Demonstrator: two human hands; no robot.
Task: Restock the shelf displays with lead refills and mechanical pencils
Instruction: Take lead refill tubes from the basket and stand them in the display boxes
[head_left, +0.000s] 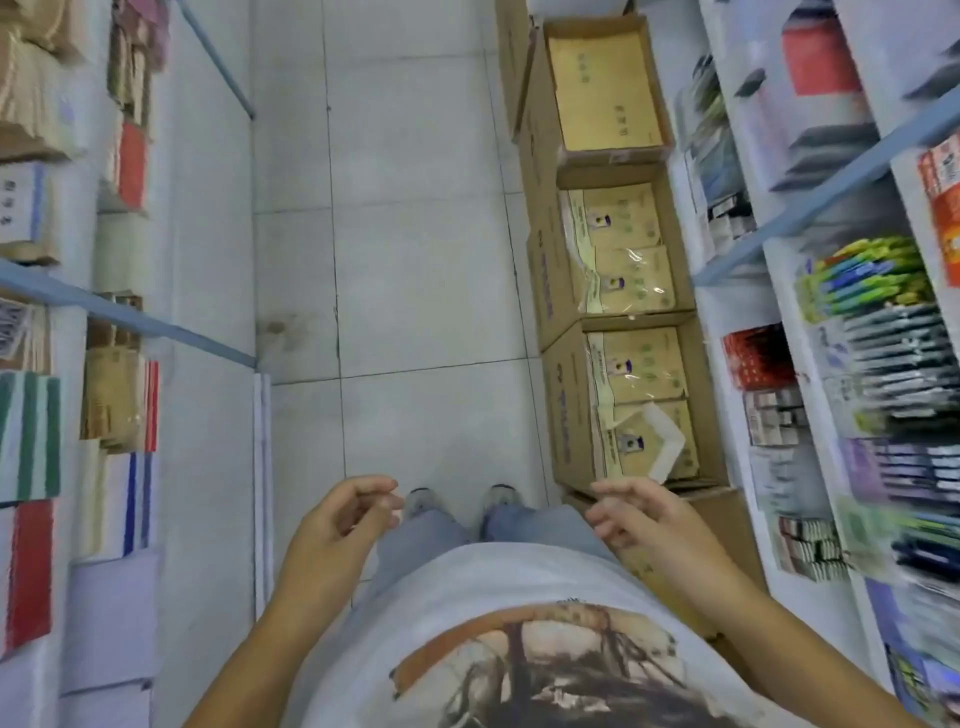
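I look straight down a shop aisle at my own feet. My left hand (343, 519) hangs in front of my waist with fingers loosely curled and nothing in it. My right hand (631, 512) hangs level with it, fingers relaxed and spread, also holding nothing. On the right shelf unit (810, 208) lie rows of pens and pencils: a bright green and blue bunch (865, 283), dark ones (904, 358) below it, and small boxed packs (774, 415) on a lower shelf. These are blurred. Neither hand touches the shelves.
Open cardboard boxes (634, 395) of brown envelopes line the floor along the right shelf foot, just beyond my right hand. The left shelf unit (119, 312) carries notebooks and paper stacks. A tiled floor strip (415, 260) runs between them.
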